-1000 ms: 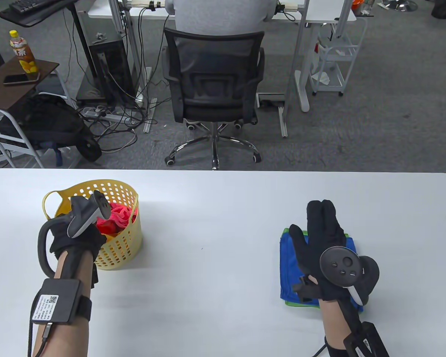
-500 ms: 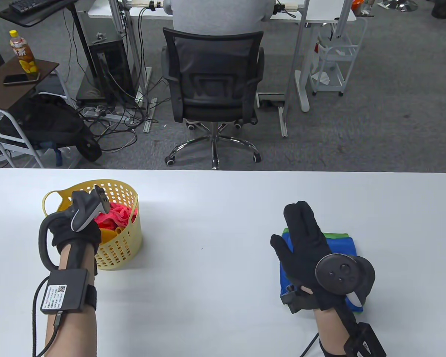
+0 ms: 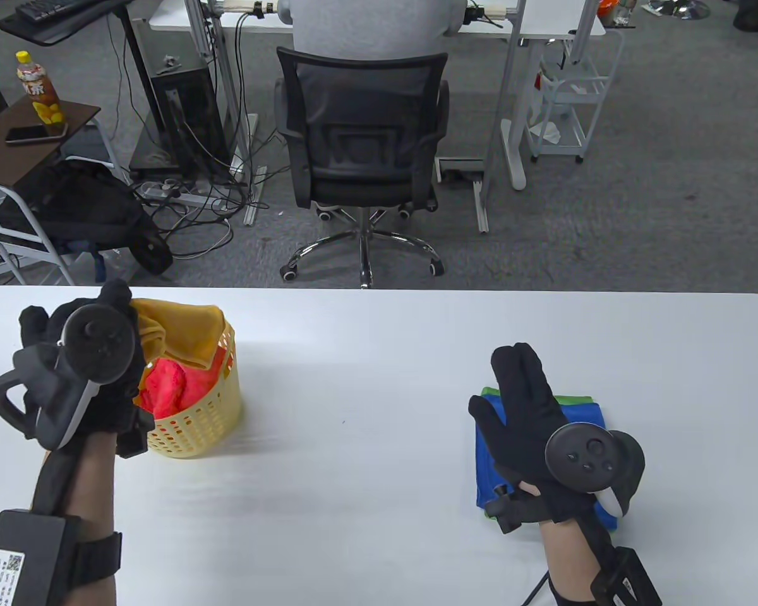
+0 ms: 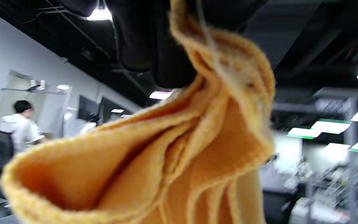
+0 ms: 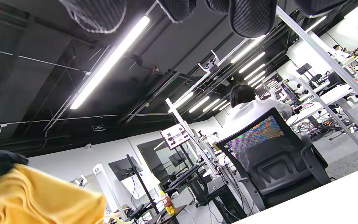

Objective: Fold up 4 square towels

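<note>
One yellow towel (image 3: 183, 334) has been lifted out of the basket (image 3: 205, 410) at the table's left edge, pinched in left hand (image 3: 82, 372) fingers. Third fold is presumably next. Right hand (image 3: 530, 416), fingers straight and together, is kept flat on the folded blue/green stack (image 3: 581, 413).

My left grip (image 3: 79, 366) is raised, its back and tracker facing up, fingers (image 4: 166, 56) curled and pinching orange cloth (image 4: 166, 155) that hangs below them. My right grip (image 3: 530, 416) lies flat, palm down, fingers straight and close together, thumb spread to its left, forearm running back toward me.
</note>
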A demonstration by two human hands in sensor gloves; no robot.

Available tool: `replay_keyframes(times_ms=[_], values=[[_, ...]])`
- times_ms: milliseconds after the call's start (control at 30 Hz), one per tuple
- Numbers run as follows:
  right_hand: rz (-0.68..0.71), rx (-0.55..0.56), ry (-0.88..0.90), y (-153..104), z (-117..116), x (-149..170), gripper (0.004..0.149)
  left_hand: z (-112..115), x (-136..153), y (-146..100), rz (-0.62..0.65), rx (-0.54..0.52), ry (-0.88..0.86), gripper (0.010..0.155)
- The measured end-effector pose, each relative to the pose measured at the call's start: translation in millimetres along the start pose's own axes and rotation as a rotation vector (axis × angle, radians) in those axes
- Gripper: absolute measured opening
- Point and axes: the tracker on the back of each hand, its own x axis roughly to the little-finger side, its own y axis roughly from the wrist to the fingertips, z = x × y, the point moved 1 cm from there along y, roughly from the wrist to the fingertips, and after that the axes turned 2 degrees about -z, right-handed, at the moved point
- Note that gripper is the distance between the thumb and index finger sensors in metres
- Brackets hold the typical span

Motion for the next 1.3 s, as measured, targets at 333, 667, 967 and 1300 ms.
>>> replay_keyframes(times_ms=[333,667,967,1300], values=[[0.027,0.011,0.006,-3.5,7.4,-5.0,0.074,-61.5,-73.2,-45.6,0.262,-0.096,-0.191,0.044],[0.008,-0.001,-0.007,-1.8,2.7,-1.6,0.074,22.0,-120.4,-60.4,0.332,0.025,-0.228,0.044],[-0.015,-0.037,-0.028,0.7,-7.2,3.7,0.074,206.8,-95.6,-134.8,0.369,0.546,0.066,0.055],[-0.035,-0.069,-0.06,3.8,-21.5,9.8,0.073,254.2,-69.1,-166.7,0.458,0.621,0.147,0.052]])
